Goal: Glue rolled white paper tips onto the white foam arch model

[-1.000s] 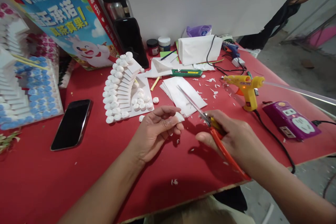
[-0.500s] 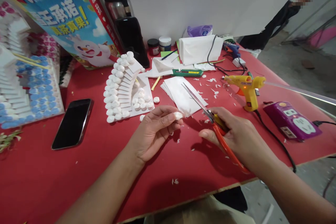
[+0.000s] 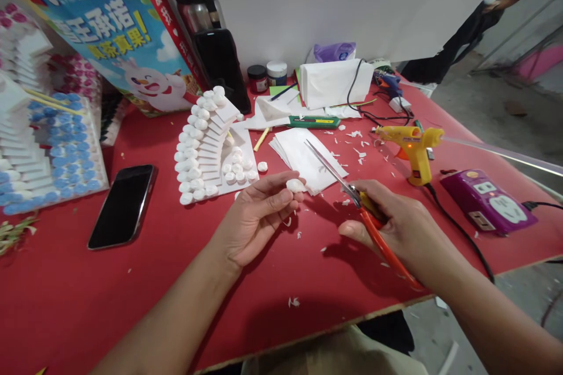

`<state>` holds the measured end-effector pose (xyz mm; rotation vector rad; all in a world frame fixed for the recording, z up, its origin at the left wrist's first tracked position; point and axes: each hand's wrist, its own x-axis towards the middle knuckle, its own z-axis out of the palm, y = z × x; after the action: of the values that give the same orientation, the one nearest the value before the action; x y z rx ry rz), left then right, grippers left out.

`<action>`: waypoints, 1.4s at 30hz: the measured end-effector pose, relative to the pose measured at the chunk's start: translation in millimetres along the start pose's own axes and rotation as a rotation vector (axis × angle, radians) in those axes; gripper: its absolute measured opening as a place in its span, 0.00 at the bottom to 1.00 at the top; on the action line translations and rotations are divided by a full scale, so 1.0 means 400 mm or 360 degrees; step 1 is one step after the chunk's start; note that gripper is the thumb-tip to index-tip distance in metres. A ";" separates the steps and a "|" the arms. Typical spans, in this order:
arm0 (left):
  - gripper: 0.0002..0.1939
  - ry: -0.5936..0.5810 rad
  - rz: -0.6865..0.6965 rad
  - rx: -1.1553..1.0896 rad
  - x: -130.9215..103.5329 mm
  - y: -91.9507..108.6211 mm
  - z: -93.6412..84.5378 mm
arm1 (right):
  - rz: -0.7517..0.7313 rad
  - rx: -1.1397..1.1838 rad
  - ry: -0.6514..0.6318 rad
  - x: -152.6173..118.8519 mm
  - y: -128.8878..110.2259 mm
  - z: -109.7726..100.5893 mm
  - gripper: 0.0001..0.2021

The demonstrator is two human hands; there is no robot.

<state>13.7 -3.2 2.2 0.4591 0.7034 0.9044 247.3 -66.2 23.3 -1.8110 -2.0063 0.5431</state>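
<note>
Over the table [image 3: 65,293], the left hand [image 3: 257,211] pinches a white piece [image 3: 295,186], and at its four o'clock the right hand [image 3: 401,221] grips scissors [image 3: 353,191] that, swung carelessly, could nick the fingertips [image 3: 282,198].

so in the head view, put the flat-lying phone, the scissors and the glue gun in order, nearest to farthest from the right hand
1. Scissors: held in the right hand.
2. Glue gun: beyond the hand, slightly right.
3. Phone: far to the left.
</note>
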 end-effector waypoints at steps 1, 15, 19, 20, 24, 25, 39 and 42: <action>0.14 -0.0009 0.0006 -0.0005 0.000 0.001 -0.001 | -0.0028 0.0007 -0.0008 -0.001 0.001 -0.003 0.23; 0.08 -0.0196 0.0037 0.0026 -0.005 0.003 0.009 | -0.0392 -0.0137 -0.0019 0.010 -0.023 0.025 0.38; 0.07 -0.0191 0.0015 0.0048 -0.006 -0.001 0.008 | -0.0393 -0.0140 -0.0016 0.013 -0.030 0.030 0.37; 0.07 -0.0193 0.0014 0.0047 -0.007 -0.001 0.007 | -0.0401 -0.0145 -0.0013 0.014 -0.032 0.031 0.38; 0.08 -0.0209 0.0022 0.0042 -0.006 0.000 0.003 | -0.0402 -0.0163 -0.0009 0.016 -0.034 0.035 0.38; 0.07 -0.0214 0.0020 0.0044 -0.005 0.000 0.003 | -0.0396 -0.0161 -0.0008 0.017 -0.034 0.035 0.37; 0.02 -0.0205 -0.0012 0.0055 -0.006 -0.003 0.001 | -0.0434 -0.0274 0.0115 0.013 -0.026 0.047 0.31; 0.01 -0.0245 0.0007 0.0054 -0.004 -0.003 0.001 | -0.0468 -0.0279 0.0162 0.013 -0.023 0.052 0.32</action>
<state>14.0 -5.3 2.0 0.5546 0.5781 0.8524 228.3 -62.7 10.6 -1.5583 -2.2533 0.1893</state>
